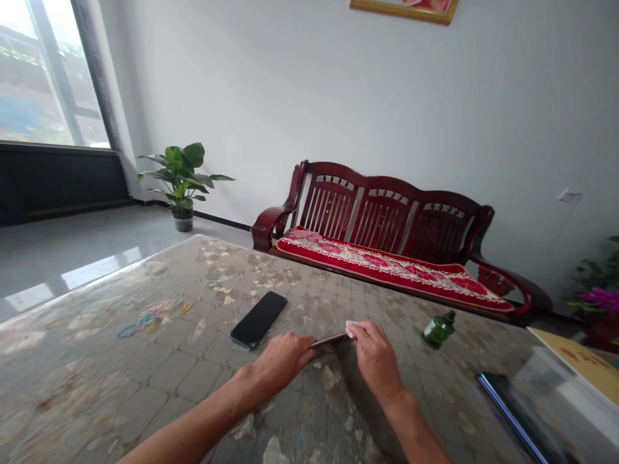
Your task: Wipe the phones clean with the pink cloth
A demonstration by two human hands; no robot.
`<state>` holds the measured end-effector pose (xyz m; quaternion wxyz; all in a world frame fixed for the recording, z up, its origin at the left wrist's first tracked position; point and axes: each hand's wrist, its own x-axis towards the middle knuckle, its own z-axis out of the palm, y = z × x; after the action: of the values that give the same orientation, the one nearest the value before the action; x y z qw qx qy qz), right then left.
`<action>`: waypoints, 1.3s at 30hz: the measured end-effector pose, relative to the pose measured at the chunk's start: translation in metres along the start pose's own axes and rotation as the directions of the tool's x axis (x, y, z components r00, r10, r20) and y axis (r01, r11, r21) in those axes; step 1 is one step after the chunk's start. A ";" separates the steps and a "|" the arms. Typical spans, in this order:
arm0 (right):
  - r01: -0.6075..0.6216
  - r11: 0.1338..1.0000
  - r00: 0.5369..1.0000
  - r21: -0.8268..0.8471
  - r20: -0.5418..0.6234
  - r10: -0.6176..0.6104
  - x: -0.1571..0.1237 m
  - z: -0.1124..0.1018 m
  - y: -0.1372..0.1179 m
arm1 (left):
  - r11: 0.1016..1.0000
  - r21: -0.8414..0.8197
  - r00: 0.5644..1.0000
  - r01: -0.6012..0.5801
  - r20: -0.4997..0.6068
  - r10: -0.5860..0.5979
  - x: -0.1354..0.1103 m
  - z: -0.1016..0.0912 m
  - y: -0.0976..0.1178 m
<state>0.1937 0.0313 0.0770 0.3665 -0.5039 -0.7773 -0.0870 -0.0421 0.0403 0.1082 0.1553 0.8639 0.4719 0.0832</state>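
Note:
My left hand is closed on one end of a thin, dark, phone-like slab, seen nearly edge-on above the table. At the slab's other end, my right hand pinches a small white tissue against it. Most of the slab's face is turned out of sight. A black phone with a blue edge lies flat on the table, just beyond my left hand. To the right of my right hand stands a small green bottle with a black cap.
Several coloured bands lie at the left of the patterned tablecloth. A dark, blue-edged object and a yellow-brown folder or box are at the right. Beyond the table are a red wooden bench and a potted plant.

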 end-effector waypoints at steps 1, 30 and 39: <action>-0.012 1.000 1.000 -0.007 -0.007 0.012 0.000 -0.001 0.005 | 1.000 0.005 1.000 0.003 0.005 -0.003 0.000 -0.001 0.001; -0.430 0.830 0.884 0.354 -0.019 0.466 -0.004 0.014 0.033 | 0.979 0.196 0.999 -0.048 0.003 0.048 0.031 0.011 0.013; -0.482 0.742 0.831 0.466 -0.023 0.556 -0.010 0.017 0.029 | 0.938 0.294 0.981 -0.183 -0.005 0.193 0.064 0.026 0.046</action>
<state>0.2120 0.0464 0.0509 0.5418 -0.5953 -0.5722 0.1569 0.0369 0.0656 0.0995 0.0096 0.9169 0.3968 0.0415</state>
